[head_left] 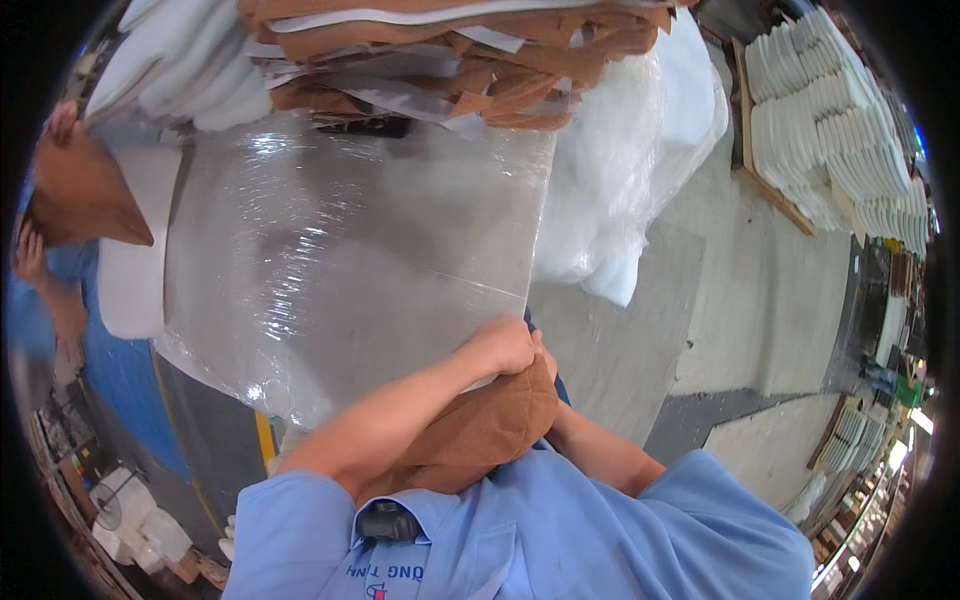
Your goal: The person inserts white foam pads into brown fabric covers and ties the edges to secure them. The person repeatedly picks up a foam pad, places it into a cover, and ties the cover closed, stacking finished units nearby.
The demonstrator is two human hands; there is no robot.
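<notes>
A brown fabric cover [505,420] is bunched against my chest, its upper end at the near right corner of the film-wrapped table [400,230]. My left hand [503,346] is closed on that upper end, the forearm crossing over the cloth. Close beside it, my right hand [543,358] grips the same edge, mostly hidden behind the fabric. Whether anything is inside the cover, I cannot tell.
Brown and white fabric pieces [440,60] are piled at the table's far side, beside white pads [180,70]. A co-worker at left holds a brown piece [90,190] near a white pad [130,290]. White plastic-wrapped bundles [620,150] and stacked white pads [830,120] stand right.
</notes>
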